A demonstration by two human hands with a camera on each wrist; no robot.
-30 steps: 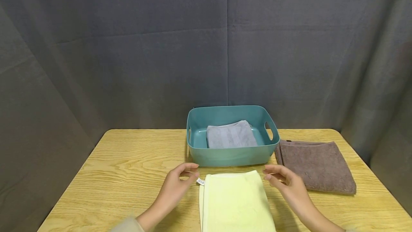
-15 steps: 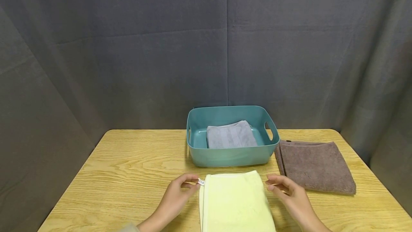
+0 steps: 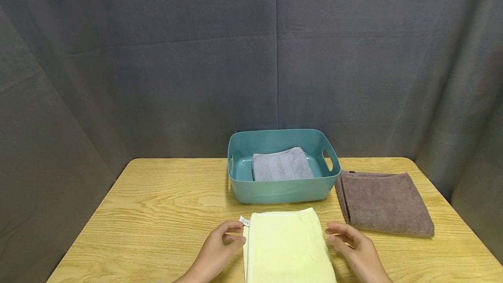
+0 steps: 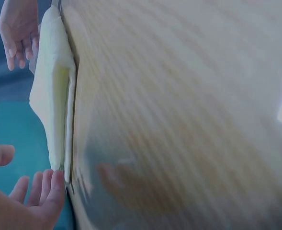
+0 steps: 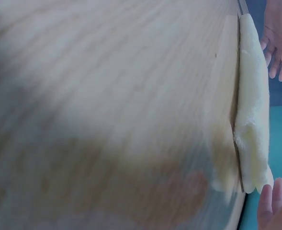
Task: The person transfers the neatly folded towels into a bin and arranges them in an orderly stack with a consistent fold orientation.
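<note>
A folded pale yellow towel (image 3: 287, 248) lies on the wooden table (image 3: 157, 213) near its front edge, with a small white tag (image 3: 244, 220) at its far left corner. My left hand (image 3: 232, 237) is at the towel's left edge, fingers loosely bent, fingertips touching the edge (image 4: 59, 172). On the other side my right hand (image 3: 338, 235) is close against the right edge, fingers relaxed. Neither hand grips anything. In the wrist views the towel (image 5: 253, 96) shows edge-on, with a hand at each end.
A teal plastic basket (image 3: 275, 193) with handle cut-outs stands just behind the yellow towel and holds a folded grey towel (image 3: 280, 165). A folded brown towel (image 3: 387, 204) lies to its right. A dark curtain hangs behind the table.
Both hands have drawn back toward the table's front edge and moved in against the sides of the yellow towel. The towel has not moved.
</note>
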